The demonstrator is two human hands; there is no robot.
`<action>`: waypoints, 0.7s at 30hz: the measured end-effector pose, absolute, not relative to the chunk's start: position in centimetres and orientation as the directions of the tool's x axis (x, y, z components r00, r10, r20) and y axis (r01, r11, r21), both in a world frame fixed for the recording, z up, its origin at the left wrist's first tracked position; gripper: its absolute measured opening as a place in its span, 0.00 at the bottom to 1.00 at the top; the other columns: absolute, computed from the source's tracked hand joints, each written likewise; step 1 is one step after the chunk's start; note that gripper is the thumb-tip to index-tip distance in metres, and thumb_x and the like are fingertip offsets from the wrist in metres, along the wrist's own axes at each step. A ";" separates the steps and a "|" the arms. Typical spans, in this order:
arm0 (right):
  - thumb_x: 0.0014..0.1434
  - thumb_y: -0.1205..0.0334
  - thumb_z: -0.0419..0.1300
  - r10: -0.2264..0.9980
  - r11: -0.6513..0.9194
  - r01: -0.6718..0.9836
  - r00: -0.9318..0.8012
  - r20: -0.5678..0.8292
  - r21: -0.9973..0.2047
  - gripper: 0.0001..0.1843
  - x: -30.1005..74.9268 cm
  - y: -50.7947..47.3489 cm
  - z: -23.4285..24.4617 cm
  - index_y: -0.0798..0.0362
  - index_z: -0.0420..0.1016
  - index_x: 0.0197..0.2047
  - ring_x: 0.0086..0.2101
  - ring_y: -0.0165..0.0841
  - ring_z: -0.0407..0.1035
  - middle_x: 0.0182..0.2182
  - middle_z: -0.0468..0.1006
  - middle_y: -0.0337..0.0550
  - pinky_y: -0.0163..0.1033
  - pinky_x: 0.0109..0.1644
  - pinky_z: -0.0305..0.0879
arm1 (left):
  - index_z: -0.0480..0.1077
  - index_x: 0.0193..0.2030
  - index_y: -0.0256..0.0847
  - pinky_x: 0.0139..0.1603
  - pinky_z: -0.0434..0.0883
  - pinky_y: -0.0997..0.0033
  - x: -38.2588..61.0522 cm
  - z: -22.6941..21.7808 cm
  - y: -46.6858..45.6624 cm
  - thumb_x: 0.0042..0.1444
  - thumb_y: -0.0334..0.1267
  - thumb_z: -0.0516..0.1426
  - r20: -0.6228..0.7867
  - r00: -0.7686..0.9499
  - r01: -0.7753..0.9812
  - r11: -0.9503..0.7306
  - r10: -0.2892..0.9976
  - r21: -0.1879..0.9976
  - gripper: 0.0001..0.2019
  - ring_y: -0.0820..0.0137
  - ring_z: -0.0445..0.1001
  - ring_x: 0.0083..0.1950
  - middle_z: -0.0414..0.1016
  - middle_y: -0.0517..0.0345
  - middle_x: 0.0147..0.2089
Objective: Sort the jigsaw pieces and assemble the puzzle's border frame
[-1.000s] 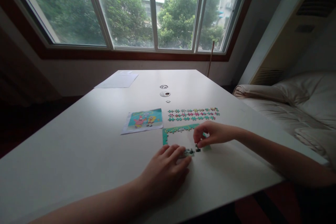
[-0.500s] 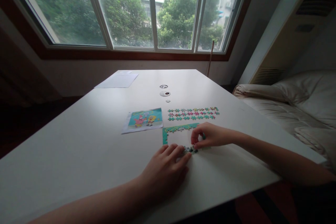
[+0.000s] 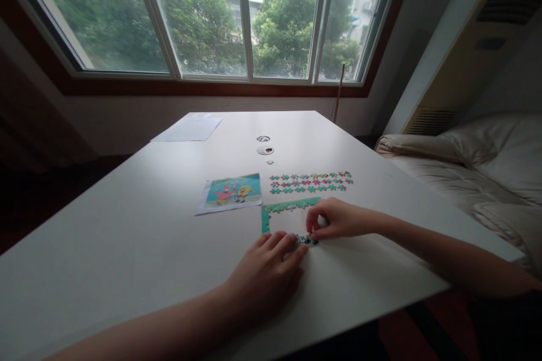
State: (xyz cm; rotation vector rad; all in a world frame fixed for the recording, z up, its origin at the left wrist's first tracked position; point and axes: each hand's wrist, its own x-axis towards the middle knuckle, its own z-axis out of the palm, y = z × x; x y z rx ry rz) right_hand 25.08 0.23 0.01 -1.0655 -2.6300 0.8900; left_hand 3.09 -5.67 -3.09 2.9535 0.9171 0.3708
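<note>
A partly assembled jigsaw puzzle (image 3: 265, 219) lies on the white table (image 3: 148, 248), its green border pieces framing a bare middle. My left hand (image 3: 269, 271) rests on the puzzle's near edge with its fingers stretched out, covering the near left corner. At that same edge, my right hand (image 3: 341, 219) pinches a puzzle piece (image 3: 312, 237) between thumb and fingers, low against the border. The piece is mostly hidden by the fingertips, and the hand covers the right side of the frame. Beyond it, several loose puzzle pieces (image 3: 311, 183) lie spread in three rows.
Left of the rows lies a printed reference picture (image 3: 232, 190) of cartoon figures. Farther back are a single pale piece (image 3: 270, 162), two round inserts (image 3: 265, 150) in the tabletop and white paper (image 3: 186, 129). A padded sofa (image 3: 444, 175) stands to the right.
My right hand has shifted very slightly at the near border, still pinching. My left hand stays in place, and the view has tilted a touch.
</note>
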 end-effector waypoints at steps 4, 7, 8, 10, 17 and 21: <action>0.53 0.58 0.57 0.680 0.591 0.561 -0.733 -0.016 -0.580 0.10 25.2 1.1 0.6 0.55 0.74 0.34 0.30 0.28 0.67 0.29 0.75 0.40 0.31 0.35 0.60 | 0.61 0.53 0.41 0.48 0.66 0.53 3.0 -3.3 -5.5 0.57 0.33 0.49 0.222 0.805 0.549 -0.833 0.550 0.073 0.16 0.58 0.64 0.50 0.66 0.50 0.50; 0.54 0.59 0.56 0.717 0.599 0.581 -0.696 0.045 -0.551 0.10 25.4 2.8 1.1 0.56 0.74 0.34 0.30 0.28 0.66 0.29 0.75 0.41 0.31 0.34 0.59 | 0.61 0.53 0.39 0.48 0.66 0.53 3.0 -3.2 -5.7 0.58 0.33 0.49 0.228 0.818 0.533 -0.845 0.528 0.042 0.15 0.57 0.64 0.51 0.65 0.49 0.52; 0.54 0.59 0.56 0.734 0.598 0.600 -0.677 0.062 -0.531 0.10 25.5 3.6 1.2 0.56 0.74 0.34 0.29 0.27 0.66 0.29 0.75 0.41 0.31 0.33 0.59 | 0.61 0.53 0.39 0.48 0.66 0.54 3.0 -3.2 -5.8 0.59 0.33 0.48 0.232 0.826 0.521 -0.853 0.514 0.037 0.15 0.58 0.64 0.51 0.65 0.49 0.52; 0.53 0.60 0.57 0.764 0.595 0.643 -0.639 0.089 -0.482 0.10 25.5 5.5 1.2 0.56 0.74 0.34 0.27 0.27 0.65 0.27 0.75 0.40 0.31 0.32 0.58 | 0.62 0.52 0.38 0.49 0.65 0.56 3.0 -3.1 -6.1 0.60 0.32 0.47 0.241 0.849 0.478 -0.878 0.470 0.029 0.14 0.59 0.64 0.50 0.65 0.49 0.53; 0.52 0.66 0.57 0.798 0.594 0.728 -0.585 0.140 -0.342 0.09 23.2 13.1 -0.5 0.54 0.76 0.37 0.27 0.25 0.65 0.30 0.76 0.39 0.30 0.33 0.59 | 0.62 0.51 0.36 0.51 0.65 0.63 2.7 -2.7 -6.4 0.62 0.31 0.46 0.231 0.898 0.374 -0.926 0.374 0.043 0.13 0.62 0.64 0.51 0.64 0.49 0.55; 0.52 0.67 0.57 0.825 0.565 0.765 -0.532 0.192 -0.308 0.13 20.8 16.2 -1.6 0.56 0.74 0.43 0.28 0.26 0.66 0.34 0.76 0.42 0.30 0.35 0.60 | 0.61 0.52 0.36 0.51 0.64 0.62 2.6 -2.6 -6.4 0.62 0.32 0.45 0.229 0.899 0.367 -0.928 0.373 0.070 0.13 0.62 0.64 0.51 0.64 0.49 0.55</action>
